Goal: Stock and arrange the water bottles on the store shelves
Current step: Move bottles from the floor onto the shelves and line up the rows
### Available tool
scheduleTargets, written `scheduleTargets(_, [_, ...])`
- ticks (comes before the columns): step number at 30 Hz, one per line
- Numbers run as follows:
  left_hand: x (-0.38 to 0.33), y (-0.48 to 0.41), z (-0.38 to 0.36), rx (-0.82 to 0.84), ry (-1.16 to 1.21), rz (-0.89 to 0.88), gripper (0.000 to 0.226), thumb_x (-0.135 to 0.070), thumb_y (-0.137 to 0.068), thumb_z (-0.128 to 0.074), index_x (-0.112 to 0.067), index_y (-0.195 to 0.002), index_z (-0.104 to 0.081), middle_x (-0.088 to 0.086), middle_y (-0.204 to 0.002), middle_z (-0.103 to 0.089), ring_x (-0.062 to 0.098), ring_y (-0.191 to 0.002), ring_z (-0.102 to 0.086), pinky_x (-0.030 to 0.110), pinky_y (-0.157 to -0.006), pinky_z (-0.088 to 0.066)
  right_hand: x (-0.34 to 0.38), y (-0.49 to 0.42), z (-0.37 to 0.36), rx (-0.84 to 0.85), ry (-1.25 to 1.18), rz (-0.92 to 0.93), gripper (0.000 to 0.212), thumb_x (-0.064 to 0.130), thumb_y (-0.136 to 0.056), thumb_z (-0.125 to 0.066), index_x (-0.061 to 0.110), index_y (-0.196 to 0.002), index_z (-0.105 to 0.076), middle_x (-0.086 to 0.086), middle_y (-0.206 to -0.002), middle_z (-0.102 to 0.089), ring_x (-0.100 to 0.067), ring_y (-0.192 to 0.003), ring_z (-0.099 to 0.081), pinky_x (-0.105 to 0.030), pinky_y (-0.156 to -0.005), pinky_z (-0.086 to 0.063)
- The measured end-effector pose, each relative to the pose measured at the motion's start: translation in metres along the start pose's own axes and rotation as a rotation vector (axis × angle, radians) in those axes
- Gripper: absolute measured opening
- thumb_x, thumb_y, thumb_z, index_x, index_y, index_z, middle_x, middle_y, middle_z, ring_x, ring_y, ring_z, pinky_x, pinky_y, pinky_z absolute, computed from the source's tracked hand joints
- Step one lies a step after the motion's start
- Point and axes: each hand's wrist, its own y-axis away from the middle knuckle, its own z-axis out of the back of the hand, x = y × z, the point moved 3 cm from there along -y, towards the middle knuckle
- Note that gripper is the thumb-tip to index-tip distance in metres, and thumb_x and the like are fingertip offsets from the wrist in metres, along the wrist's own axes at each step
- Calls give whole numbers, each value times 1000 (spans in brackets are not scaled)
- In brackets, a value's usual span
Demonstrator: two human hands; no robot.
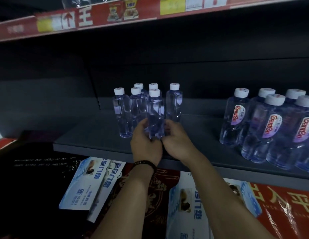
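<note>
Water bottle (155,114) stood gripped low by left hand (145,144) and right hand (176,143); five small bottles (122,114) crowded behind, larger bottles (259,130) well right.

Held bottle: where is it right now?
Head view, centre: the held bottle is at the front of the small cluster on the shelf, gripped low between the left hand and right hand.

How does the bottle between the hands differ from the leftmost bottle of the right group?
The held bottle looks slimmer, the right-group bottle broader. The held bottle shows no label; the right-group bottle shows a purple-and-white one. The left hand and right hand grip the held bottle; the right-group bottle stands untouched. Both are clear, white-capped and upright.
</note>
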Motion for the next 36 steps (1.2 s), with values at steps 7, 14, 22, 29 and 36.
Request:
scheduleTargets(7, [-8, -3, 0, 158, 109, 33, 56, -6, -93, -76, -35, -134, -53, -31, -113, -57, -11, -100, -60, 24, -101, -53, -1, 20, 26, 0, 57, -17, 29, 11, -96, -62, 33, -116, -57, 6, -111, -71, -13, -105, -70, -44, -99, -58])
scheduleTargets(14, [-23, -1, -17, 387, 48, -64, 29, -25, -98, -73, -31, -126, -66, -13, -118, -75, 5, -112, -69, 34, -103, -56, 1, 55, 60, 13, 348, 80, 55, 3, -96, -54, 34, -141, -55, 5, -126, -67, -10, -114, -64, -29, -103, -53])
scheduleTargets(22, [-34, 11, -45, 521, 19, -63, 32, -35, -101, -68, -32, -130, -57, -8, -111, -78, 6, -111, -69, 34, -102, -53, -11, 92, 88, 60, 650, 116, 72, 10, -101, -49, 18, -167, -21, 5, -170, -17, -18, -155, -27, -36, -127, -30])
scheduleTargets(29, [-54, 26, -76, 636, 3, -54, 29, -34, -104, -64, -33, -132, -61, -12, -116, -72, 8, -110, -69, 37, -94, -61, -7, 122, 110, 26, 749, 36, 72, 14, -102, -52, 13, -166, -18, 4, -162, -7, -30, -144, -39, -32, -111, -44])
scheduleTargets(36, [-64, 41, -98, 691, -75, -118, 23, -35, -106, -60, -43, -126, -65, -11, -110, -75, 8, -105, -71, 39, -100, -54, 3, 144, 131, 19, 1002, -19, 78, 23, -98, -58, 10, -163, -17, -11, -152, -21, -32, -139, -34, -45, -106, -51])
